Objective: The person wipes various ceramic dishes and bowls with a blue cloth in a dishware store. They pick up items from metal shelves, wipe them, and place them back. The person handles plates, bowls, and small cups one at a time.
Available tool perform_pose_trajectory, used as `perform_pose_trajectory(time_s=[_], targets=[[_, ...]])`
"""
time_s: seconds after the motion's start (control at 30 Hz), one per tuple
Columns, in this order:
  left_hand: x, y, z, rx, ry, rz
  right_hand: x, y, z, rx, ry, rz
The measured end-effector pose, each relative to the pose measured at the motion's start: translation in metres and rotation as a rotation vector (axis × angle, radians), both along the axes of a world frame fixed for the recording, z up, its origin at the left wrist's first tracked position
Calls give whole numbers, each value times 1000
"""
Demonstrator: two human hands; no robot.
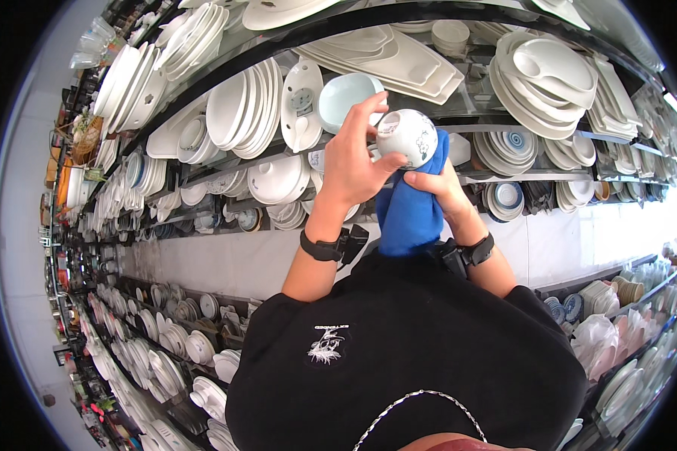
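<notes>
Here, left hand holds cup — right hand, cloth.

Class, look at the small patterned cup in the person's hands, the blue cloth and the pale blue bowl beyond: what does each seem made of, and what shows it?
Cup: probably glazed porcelain; smooth white wall with dark floral decoration.
Blue cloth: soft, matte textile; it drapes without shine, though the fibre is unclear.
Pale blue bowl: likely glazed ceramic, smooth and evenly tinted; melamine remains possible.
</notes>
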State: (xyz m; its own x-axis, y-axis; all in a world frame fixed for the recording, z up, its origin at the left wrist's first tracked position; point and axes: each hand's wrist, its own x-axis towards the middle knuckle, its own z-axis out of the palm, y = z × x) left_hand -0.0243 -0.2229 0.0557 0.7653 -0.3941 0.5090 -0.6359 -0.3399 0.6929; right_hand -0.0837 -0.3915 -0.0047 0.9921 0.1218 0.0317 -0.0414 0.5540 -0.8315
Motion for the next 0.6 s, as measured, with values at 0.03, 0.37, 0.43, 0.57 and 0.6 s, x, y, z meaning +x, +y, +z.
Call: perform_pose_trajectory(time_s=[0.03,0.37,0.43,0.57,0.6], targets=[[-4,6,0,-17,97,-6,2,0,-1,-106,-73,-70],[-4,-3,-5,55,-16,-41,-2,4,-3,-228,-39,0],[2,-2,-5,45,-109,-137,-2,-7,-14,120,110,210],[6,1,-6,7,-70,-194,-4,-4,-22,240,137,237],[8,2,-10,-32,-51,-197,-6,-3,-17,233,133,196]])
